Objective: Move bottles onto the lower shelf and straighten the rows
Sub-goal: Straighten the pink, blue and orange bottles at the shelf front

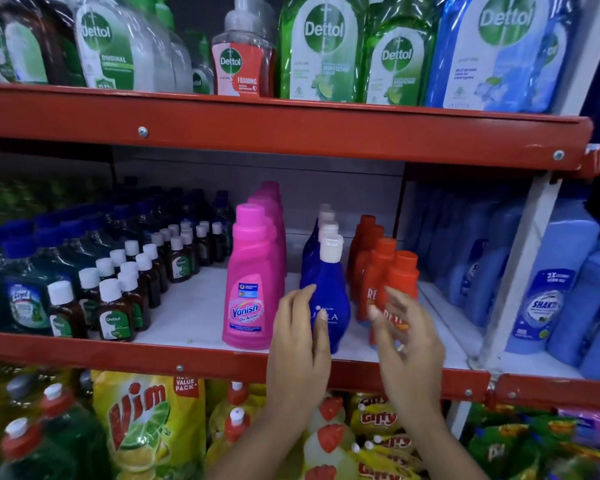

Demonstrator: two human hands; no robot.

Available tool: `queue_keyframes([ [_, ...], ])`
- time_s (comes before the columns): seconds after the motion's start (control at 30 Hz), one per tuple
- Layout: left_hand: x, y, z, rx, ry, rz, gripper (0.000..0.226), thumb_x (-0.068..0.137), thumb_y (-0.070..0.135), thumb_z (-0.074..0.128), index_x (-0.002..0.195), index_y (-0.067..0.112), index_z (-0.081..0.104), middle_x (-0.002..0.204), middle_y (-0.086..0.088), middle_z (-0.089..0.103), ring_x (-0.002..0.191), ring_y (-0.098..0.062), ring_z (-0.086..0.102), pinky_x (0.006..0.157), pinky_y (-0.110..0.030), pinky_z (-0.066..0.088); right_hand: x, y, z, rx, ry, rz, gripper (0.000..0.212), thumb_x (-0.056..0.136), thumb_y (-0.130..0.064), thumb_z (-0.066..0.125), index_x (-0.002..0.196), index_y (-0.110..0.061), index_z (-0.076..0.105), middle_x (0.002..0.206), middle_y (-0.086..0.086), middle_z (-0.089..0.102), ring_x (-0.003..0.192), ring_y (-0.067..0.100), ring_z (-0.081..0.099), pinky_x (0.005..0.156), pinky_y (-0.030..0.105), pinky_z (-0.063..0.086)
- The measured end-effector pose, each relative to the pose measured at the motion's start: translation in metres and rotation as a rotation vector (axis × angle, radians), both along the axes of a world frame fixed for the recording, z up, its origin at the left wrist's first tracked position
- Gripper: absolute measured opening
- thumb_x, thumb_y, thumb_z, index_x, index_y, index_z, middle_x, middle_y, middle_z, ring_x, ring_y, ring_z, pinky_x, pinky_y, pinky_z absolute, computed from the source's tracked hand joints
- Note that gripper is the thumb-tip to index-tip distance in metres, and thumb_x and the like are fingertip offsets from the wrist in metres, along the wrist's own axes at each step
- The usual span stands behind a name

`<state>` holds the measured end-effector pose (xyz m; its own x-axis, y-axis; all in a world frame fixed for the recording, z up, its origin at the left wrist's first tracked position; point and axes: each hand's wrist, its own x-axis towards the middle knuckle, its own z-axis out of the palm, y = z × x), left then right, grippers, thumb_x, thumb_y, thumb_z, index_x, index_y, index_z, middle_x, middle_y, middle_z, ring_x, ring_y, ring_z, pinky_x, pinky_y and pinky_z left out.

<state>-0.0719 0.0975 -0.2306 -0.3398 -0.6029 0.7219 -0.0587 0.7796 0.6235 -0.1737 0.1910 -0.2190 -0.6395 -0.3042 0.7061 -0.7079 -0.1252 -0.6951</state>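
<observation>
Middle shelf, red steel front edge (pixel 222 355), white deck, spanning the centre of the frame. Left of centre stands a file of tall pink plastic Vanish bottles (pixel 253 282), upright, running straight back from the edge. Immediately right of it, at frame centre, a file of dark blue plastic bottles with white flip caps (pixel 326 292); the front one stands upright, long axis vertical, close to the shelf edge and apart from the pink file. The left hand (pixel 300 344) is raised from below with fingers extended and loosely spread; its fingertips lie against the left flank of the front blue bottle, thumb across the label face, not closed round it. Whether it bears any weight cannot be told. The right hand (pixel 407 344), blurred, is open with fingers curled slightly, holding nothing, in front of the foremost of the red-orange plastic bottles (pixel 399 278) at centre right; contact cannot be confirmed. The blue bottle sits between the two hands, nearer the left. Judgement: the step in hand is squaring the front blue bottle into its file; the left hand is placed to nudge or grip it.
</observation>
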Motion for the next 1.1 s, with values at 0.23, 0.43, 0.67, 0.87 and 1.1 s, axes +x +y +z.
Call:
queue_keyframes([
  [0.23,-0.052,0.03,0.01,0.218,-0.243,-0.311,0.041,0.101,0.023,0.047,0.141,0.024,0.039,0.132,0.003,0.049,0.117,-0.008,0.051,0.103,-0.032,0.044,-0.044,0.024,-0.002,0.072,-0.109,-0.023,0.035,0.094,-0.024,0.055,0.125,-0.011,0.051,0.119,-0.002,0.052,0.096,-0.015,0.05,0.082,0.003,0.043],
  [0.43,-0.08,0.032,0.007,0.297,-0.348,-0.311,0.065,0.094,0.022,0.044,0.154,0.028,0.02,0.143,-0.001,0.046,0.126,-0.015,0.05,0.109,-0.042,0.042,-0.072,0.017,-0.004,0.156,-0.171,0.107,0.027,0.094,-0.025,0.056,0.118,-0.011,0.054,0.101,-0.01,0.065,0.089,-0.007,0.065,0.074,0.015,0.053],
  [0.67,-0.078,0.038,0.003,0.309,-0.267,-0.265,0.057,0.097,0.01,0.046,0.149,0.029,0.03,0.129,0.001,0.057,0.111,-0.01,0.059,0.099,-0.039,0.051,-0.078,0.02,-0.002,0.191,-0.165,0.151,0.03,0.09,-0.035,0.059,0.114,-0.017,0.055,0.101,-0.005,0.069,0.084,-0.005,0.066,0.07,0.021,0.056],
  [0.87,-0.072,0.039,0.007,0.34,-0.253,-0.284,0.054,0.098,0.011,0.046,0.148,0.027,0.034,0.127,0.004,0.06,0.111,-0.008,0.06,0.1,-0.04,0.051,-0.071,0.021,-0.005,0.186,-0.16,0.147,0.028,0.089,-0.038,0.059,0.111,-0.021,0.055,0.098,-0.01,0.07,0.084,-0.005,0.066,0.073,0.019,0.054],
  [1.1,-0.061,0.046,0.021,0.328,-0.288,-0.328,0.051,0.094,0.006,0.046,0.141,0.026,0.04,0.112,-0.002,0.067,0.099,-0.013,0.066,0.093,-0.044,0.054,-0.062,0.027,0.007,0.239,-0.166,0.178,0.032,0.089,-0.041,0.057,0.115,-0.023,0.053,0.107,-0.002,0.069,0.091,-0.001,0.066,0.069,0.008,0.049],
])
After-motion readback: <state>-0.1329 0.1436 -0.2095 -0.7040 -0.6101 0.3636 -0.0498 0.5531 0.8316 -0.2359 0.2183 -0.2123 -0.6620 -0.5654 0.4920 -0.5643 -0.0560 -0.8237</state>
